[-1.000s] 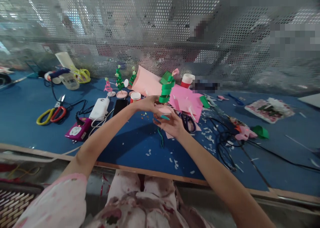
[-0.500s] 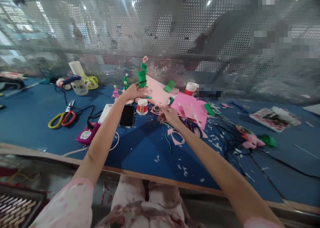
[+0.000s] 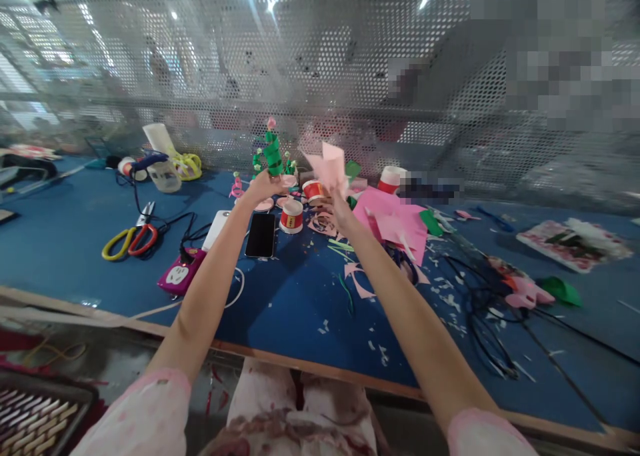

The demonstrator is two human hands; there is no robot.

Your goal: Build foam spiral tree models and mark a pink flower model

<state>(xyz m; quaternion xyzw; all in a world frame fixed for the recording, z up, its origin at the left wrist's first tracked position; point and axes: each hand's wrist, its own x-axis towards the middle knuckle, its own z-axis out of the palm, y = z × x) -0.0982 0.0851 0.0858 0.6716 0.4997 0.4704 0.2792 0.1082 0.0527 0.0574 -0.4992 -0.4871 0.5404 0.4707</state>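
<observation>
Over the table (image 3: 295,309), my right hand (image 3: 341,211) pinches the pink paper (image 3: 333,167) low, fingers nearly closed, and my left hand (image 3: 264,188), fingers curled, grips the green tree (image 3: 273,156) near its base, likely safest for a light, crushable coil.

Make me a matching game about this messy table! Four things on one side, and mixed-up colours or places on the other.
Things:
1. Scissors
2. Phone
3. Socket box
4. Curled pale paper

Colours and places:
A. Purple all round its white face
B. Held up in the right hand
C. One yellow handle, one red handle
D. Black, beside a red and white cup

Right pairs: 1-C, 2-D, 3-A, 4-B
</observation>
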